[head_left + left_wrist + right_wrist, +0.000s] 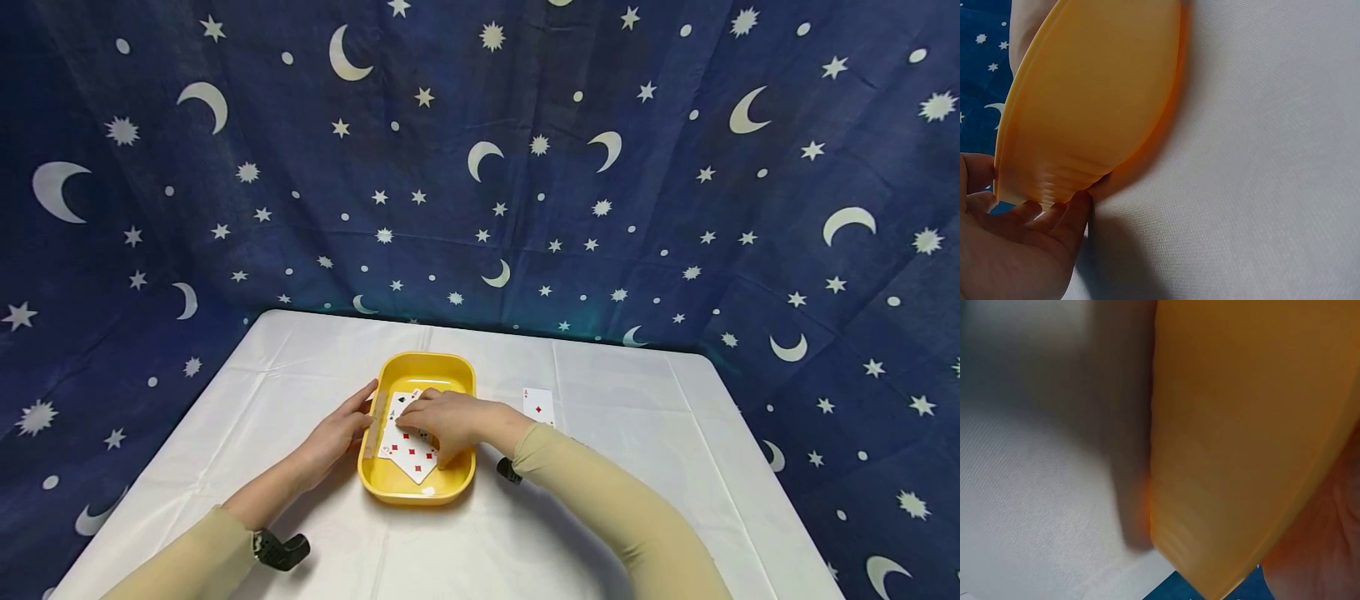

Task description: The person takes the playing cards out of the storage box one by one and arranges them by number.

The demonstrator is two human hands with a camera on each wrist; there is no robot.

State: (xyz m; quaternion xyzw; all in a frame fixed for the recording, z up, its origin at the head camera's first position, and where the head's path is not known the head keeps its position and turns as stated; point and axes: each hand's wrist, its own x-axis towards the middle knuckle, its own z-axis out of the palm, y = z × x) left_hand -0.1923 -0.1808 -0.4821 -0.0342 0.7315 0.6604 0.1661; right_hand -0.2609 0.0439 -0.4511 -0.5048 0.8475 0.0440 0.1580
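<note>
A yellow tray [417, 498] stands on the white-covered table, with several playing cards [417, 468] overlapping face up inside it; diamonds and a spade show. At the tray's left wall, my left hand [335, 437] grips it. In the left wrist view, the left thumb is at the rim and the fingertips [1080, 206] touch the outer wall. My right hand [450, 421] reaches into the tray from the right, its bent fingers over the cards, covering part of them. Whether it pinches a card cannot be told; the right wrist view shows mostly the tray's outer wall [1241, 425].
An ace of diamonds [537, 404] lies face up on the table [615, 467], right of the tray and partly hidden by the right forearm. A tan strip [372, 437] is on the tray's left inner wall. Behind the table hangs a blue curtain [450, 233] with moons and stars.
</note>
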